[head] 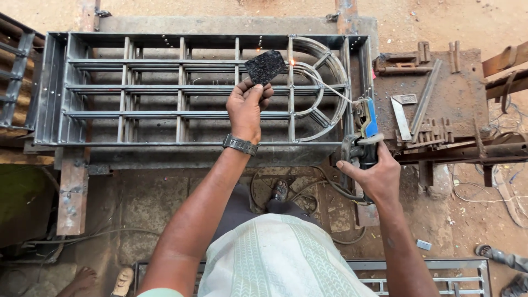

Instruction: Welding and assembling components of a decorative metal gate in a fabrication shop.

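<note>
A grey steel window grille frame [181,91] lies flat on supports. Above it, the left hand [246,107] pinches a dark rectangular glass shield [265,67]. The right hand [374,176] is clenched around a blue-handled electrode holder [364,129], its thin welding rod [324,85] apparently touching the curved bars.

Both hands [247,107] [374,176] raised, fingers clenched

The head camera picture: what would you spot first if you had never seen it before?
First comes the tiny bright spark near the top, where a thin rod meets the curved part of the big grey metal window grille. The left hand holds a small dark glass plate up right beside that spark. The right hand grips a blue-handled rod holder at the grille's right end.
</note>
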